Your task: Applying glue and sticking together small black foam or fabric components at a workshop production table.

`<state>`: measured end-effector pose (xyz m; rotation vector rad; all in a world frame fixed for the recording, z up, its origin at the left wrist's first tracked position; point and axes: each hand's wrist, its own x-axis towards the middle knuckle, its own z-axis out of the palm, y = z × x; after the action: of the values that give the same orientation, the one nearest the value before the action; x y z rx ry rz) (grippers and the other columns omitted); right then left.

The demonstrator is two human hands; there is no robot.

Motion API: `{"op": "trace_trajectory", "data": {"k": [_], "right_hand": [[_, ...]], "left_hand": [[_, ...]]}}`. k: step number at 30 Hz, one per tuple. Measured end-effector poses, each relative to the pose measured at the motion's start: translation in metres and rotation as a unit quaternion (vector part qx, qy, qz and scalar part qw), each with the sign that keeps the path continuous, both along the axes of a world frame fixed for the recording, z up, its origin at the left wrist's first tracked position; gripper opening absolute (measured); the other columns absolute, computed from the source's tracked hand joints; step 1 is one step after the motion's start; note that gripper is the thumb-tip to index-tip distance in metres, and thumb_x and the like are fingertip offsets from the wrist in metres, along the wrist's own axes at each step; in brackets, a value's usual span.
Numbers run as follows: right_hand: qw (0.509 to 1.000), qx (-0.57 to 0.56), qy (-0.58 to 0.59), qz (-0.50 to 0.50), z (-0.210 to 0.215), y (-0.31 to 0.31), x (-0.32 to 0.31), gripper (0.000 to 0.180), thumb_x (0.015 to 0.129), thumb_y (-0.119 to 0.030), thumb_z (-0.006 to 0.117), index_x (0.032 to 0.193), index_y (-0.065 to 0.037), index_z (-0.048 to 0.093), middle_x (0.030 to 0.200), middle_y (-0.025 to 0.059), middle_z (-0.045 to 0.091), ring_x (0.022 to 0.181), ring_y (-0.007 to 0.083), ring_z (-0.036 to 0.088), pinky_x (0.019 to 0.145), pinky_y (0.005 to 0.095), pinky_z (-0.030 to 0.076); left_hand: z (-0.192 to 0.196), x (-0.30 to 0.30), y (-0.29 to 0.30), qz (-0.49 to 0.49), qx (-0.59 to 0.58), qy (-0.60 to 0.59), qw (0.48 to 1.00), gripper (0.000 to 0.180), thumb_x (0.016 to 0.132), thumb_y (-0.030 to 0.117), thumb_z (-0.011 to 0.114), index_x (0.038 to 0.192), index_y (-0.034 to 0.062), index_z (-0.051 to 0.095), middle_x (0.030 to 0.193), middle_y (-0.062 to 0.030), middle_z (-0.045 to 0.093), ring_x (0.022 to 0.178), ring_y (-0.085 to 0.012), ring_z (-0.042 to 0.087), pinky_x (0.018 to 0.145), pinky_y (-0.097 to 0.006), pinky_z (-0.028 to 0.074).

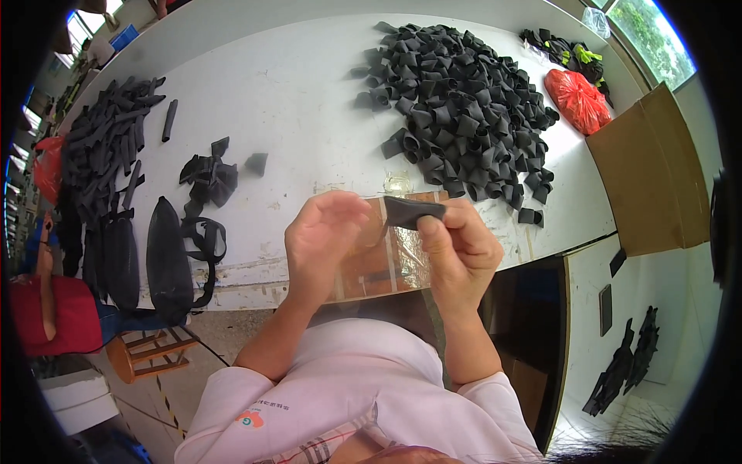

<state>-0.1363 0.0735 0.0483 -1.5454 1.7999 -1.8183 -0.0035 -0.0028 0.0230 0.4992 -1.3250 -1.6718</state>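
My right hand (462, 243) pinches a short black fabric tube (410, 212) between thumb and fingers, holding it above the near edge of the white table. The piece looks flattened at its held end and wider at the left. My left hand (321, 232) is open and slightly blurred, its fingers stretched toward the free end of the piece without touching it. Beneath both hands lies a brown board (359, 272) covered with clear tape. Beyond my right hand rises a big pile of similar black curled pieces (464, 108).
On the left are a heap of long black rolled strips (108, 124), black pouch-like pieces (168, 263) and a small black cluster (212, 176). To the right stand a red plastic bag (578, 102) and a cardboard box (653, 174). Another person's red sleeve (66, 313) and a wooden stool (151, 354) show lower left.
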Motion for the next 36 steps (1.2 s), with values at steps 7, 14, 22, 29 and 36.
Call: {"op": "trace_trajectory", "data": {"k": [7,14,22,29,36], "right_hand": [[0.779,0.037,-0.61,0.141,-0.024,0.013,0.03,0.014,0.085,-0.015,0.054,0.079,-0.003,0.058,0.068,0.004,0.058,0.054,0.0073,0.052,0.047,0.0197,0.042],[0.914,0.187,-0.357,0.04,-0.033,0.022,0.031,0.017,0.08,-0.017,0.061,0.074,-0.002,0.056,0.067,0.0036,0.057,0.054,0.0094,0.052,0.045,0.0212,0.041],[0.996,0.058,-0.023,0.056,-0.036,0.019,0.032,0.017,0.064,0.001,0.07,0.076,-0.002,0.058,0.071,0.0076,0.057,0.059,0.0159,0.055,0.048,0.0244,0.045],[0.979,0.135,-0.111,0.105,-0.039,0.019,0.031,0.016,0.064,0.001,0.068,0.075,-0.002,0.057,0.068,0.0064,0.057,0.057,0.015,0.056,0.049,0.0246,0.045],[0.944,0.056,0.324,0.02,-0.055,0.017,0.025,0.024,0.062,-0.002,0.063,0.083,0.001,0.054,0.078,0.0105,0.052,0.066,0.0242,0.053,0.049,0.0298,0.043]], "left_hand": [[-0.001,0.001,0.032,0.025,-0.034,-0.068,0.997,0.025,0.077,-0.001,0.058,0.1,-0.0017,0.05,0.093,-0.009,0.057,0.085,-0.0123,0.055,0.076,-0.025,0.045],[-0.017,0.012,0.029,0.091,-0.038,-0.157,0.983,0.012,0.077,-0.003,0.058,0.088,-0.0032,0.054,0.076,-0.0051,0.059,0.071,-0.0079,0.057,0.064,-0.019,0.046],[-0.01,0.017,0.024,0.053,-0.108,-0.278,0.953,0.014,0.072,-0.007,0.061,0.08,0.0004,0.053,0.072,-0.0015,0.057,0.065,-0.0047,0.053,0.057,-0.018,0.043],[-0.022,0.019,0.019,0.007,-0.08,-0.267,0.96,0.012,0.069,-0.002,0.061,0.079,0.0015,0.054,0.068,-0.0084,0.061,0.061,-0.0104,0.058,0.055,-0.024,0.045],[-0.029,0.013,0.022,0.061,-0.132,-0.308,0.94,0.016,0.066,-0.012,0.053,0.075,0.0005,0.049,0.058,-0.0014,0.054,0.049,-0.0023,0.049,0.043,-0.018,0.04]]}}
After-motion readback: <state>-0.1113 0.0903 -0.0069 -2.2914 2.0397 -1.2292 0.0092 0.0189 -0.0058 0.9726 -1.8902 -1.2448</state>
